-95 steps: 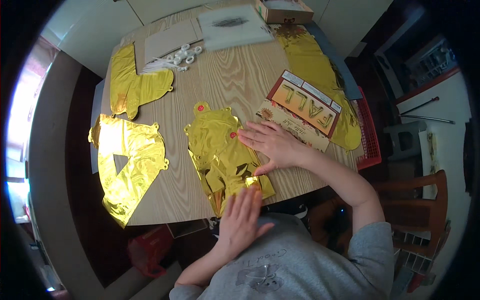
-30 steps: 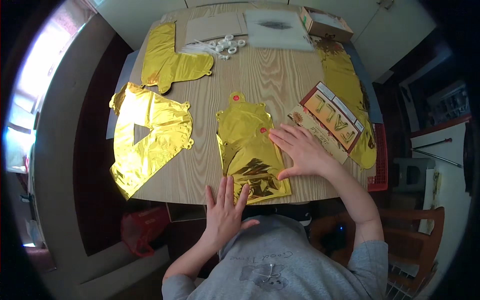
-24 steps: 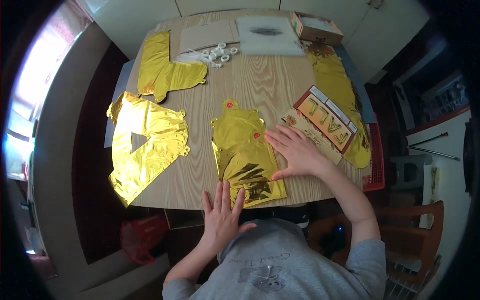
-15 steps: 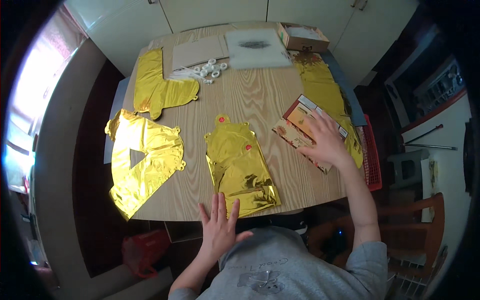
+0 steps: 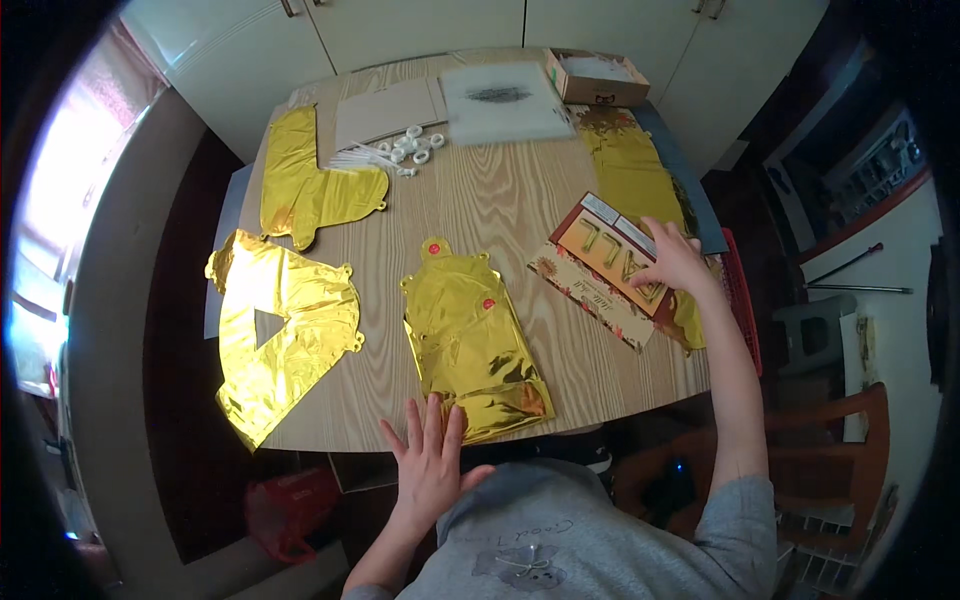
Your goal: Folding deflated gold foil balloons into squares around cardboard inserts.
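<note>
My left hand (image 5: 432, 472) lies flat with its fingers spread, fingertips on the near end of a folded gold foil balloon (image 5: 468, 340) that has two red stickers. At the right, my right hand (image 5: 678, 258) is over the edge of a printed card package (image 5: 605, 250) in orange and cream with gold letters on it. Its fingers are apart and loosely bent, the thumb over the card. Beyond that hand, more gold foil (image 5: 635, 175) runs along the table's right side, partly hidden by the card and hand.
Two flat gold letter balloons, an L-shaped one (image 5: 290, 180) and an A-shaped one (image 5: 290, 325), lie at left. White tape rolls (image 5: 412, 145) and sticks (image 5: 355, 158), cardboard sheets (image 5: 385, 112), a translucent sheet (image 5: 505, 120) and an open box (image 5: 600, 80) sit at the back.
My right hand has slid right across the card toward its edge, uncovering the gold letters. The card has shifted slightly left. My left hand stays by the folded balloon's near end.
</note>
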`<state>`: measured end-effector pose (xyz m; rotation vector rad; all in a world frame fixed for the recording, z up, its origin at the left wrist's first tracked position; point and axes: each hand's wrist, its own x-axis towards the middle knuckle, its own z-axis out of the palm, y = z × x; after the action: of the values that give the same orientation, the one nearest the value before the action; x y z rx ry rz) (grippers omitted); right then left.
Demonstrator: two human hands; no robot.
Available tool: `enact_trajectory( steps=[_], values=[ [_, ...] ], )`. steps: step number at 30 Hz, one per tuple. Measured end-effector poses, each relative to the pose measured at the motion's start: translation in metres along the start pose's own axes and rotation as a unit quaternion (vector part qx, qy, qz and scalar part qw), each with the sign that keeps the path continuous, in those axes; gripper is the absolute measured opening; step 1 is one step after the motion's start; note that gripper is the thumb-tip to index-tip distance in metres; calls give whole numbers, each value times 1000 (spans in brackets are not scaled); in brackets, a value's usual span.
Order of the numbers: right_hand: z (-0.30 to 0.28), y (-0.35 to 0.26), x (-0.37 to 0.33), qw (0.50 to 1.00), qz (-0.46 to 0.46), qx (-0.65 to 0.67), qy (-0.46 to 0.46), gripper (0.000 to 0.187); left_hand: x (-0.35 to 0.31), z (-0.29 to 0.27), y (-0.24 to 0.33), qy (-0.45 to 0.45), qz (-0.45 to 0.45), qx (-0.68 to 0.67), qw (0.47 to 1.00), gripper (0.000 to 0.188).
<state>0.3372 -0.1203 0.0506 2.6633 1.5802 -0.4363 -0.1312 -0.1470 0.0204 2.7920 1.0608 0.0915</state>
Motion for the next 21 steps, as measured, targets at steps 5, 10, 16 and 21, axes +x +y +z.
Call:
enact_trajectory(
  steps=[5, 10, 16, 21],
  values=[
    [-6, -5, 8, 997, 12, 40, -59, 96, 0, 1, -2, 6, -6, -14, 1000, 93],
    [0, 2, 18, 999, 4, 16, -46, 85, 3, -1, -2, 3, 3, -13, 1000, 88],
    [2, 4, 15, 987, 37, 132, -88, 84, 1, 6, -5, 1, 6, -32, 999, 86],
    [13, -8, 10, 1000, 7, 29, 2, 89, -2, 5, -7, 7, 3, -39, 999, 86]
  ],
)
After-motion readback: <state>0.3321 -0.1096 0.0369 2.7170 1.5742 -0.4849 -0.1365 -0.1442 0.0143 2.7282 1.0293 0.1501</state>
